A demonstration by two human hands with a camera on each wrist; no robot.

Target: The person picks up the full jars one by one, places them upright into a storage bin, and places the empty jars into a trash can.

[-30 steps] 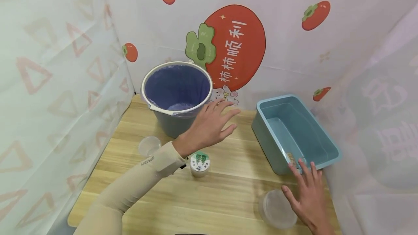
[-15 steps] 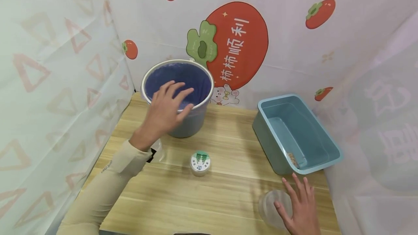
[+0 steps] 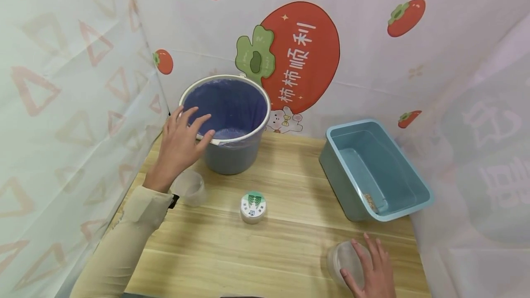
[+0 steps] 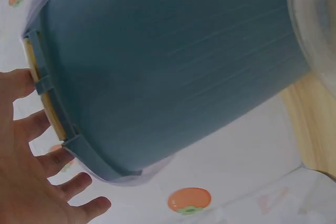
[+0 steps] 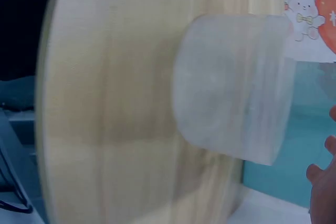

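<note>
On the counter (image 3: 290, 243), the bucket (image 3: 232, 157) stands at the back left, the rectangular basin (image 3: 337, 183) at the back right with a small unclear item (image 3: 370, 202) in its near corner; before the bucket sits a clear tub (image 3: 191, 190); right of that, near the middle, a labelled jar (image 3: 253, 206); before the basin, a larger tub (image 3: 338, 259); the left hand (image 3: 178, 144) is by the bucket's near-left rim, the right hand (image 3: 374, 268) just right of the larger tub.
</note>
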